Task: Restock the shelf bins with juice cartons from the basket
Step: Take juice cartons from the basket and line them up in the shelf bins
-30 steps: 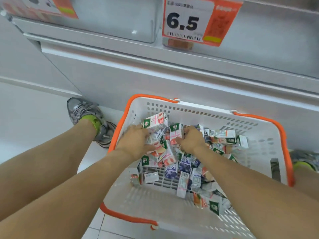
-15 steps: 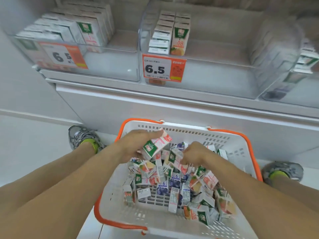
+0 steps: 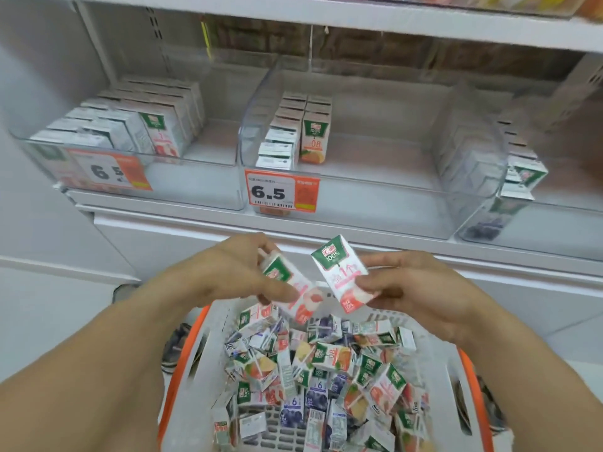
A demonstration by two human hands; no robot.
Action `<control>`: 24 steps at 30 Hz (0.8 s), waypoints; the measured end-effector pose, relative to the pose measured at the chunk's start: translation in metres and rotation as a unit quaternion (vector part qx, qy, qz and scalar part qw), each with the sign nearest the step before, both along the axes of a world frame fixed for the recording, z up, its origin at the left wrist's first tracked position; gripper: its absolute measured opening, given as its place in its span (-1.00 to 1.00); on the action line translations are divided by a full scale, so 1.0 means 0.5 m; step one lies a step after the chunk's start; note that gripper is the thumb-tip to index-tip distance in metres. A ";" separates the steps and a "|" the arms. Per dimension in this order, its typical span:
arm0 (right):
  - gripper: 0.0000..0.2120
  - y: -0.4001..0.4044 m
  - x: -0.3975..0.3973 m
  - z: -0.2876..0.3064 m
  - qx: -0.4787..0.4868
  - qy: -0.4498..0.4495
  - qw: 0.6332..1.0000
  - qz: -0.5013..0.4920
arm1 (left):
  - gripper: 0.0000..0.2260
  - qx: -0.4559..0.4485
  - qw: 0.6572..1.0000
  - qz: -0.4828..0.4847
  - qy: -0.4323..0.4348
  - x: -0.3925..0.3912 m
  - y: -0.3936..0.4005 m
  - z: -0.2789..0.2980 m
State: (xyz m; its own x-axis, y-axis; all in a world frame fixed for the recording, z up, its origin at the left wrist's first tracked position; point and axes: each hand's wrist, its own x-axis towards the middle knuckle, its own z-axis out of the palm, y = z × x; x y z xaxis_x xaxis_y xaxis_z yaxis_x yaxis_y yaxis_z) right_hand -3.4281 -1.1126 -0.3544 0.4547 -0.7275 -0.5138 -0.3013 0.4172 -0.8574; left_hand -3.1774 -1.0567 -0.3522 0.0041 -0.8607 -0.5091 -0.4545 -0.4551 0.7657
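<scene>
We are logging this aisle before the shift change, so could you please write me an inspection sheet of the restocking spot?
Surface: white shelf with clear bins.
Job's things: left bin about half full of pink cartons; middle bin holds two short rows at its left side; right bin is partly in view; basket holds mixed loose cartons.
Clutter: price tag reading 6.5.
Grippers: left hand holds a pink carton; right hand pinches another carton.
Cables: nothing seen.
Surroundings: pale floor tiles, a shoe.
</scene>
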 end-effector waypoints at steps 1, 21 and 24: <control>-0.78 0.004 0.002 0.002 0.003 -0.008 1.000 -0.005 | -0.59 -0.015 0.999 0.032 0.014 -0.009 -0.009 -0.002; -0.55 0.032 0.045 0.010 -0.098 -0.120 0.987 -0.046 | -0.61 -0.013 0.924 0.199 0.325 -0.072 -0.013 0.007; -0.63 0.033 0.052 0.014 -0.156 -0.101 0.982 -0.031 | -0.61 -0.055 0.931 0.145 0.331 -0.064 -0.008 0.017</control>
